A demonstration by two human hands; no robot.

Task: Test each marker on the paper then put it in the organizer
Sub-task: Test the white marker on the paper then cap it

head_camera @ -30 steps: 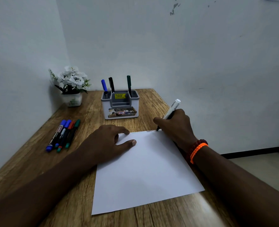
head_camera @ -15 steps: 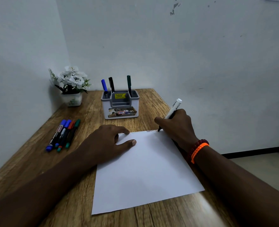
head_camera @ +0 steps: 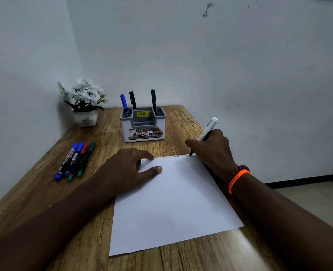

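Note:
A white sheet of paper lies on the wooden table. My left hand rests flat on the paper's top left corner, fingers spread. My right hand grips a white-bodied marker whose dark tip touches the paper's top edge, beside a row of small scribbles. A grey and white organizer stands behind the paper with a blue marker, a black marker and a dark green marker upright in it. Several capped markers lie side by side at the left.
A small white pot of white flowers stands in the back left corner. White walls close the table at the left and back. The table's right edge drops to the floor, where a dark strip runs along the wall.
My right hand and the marker have shifted slightly to the right along the paper's top edge, extending the row of scribbles. My left hand has stayed in place.

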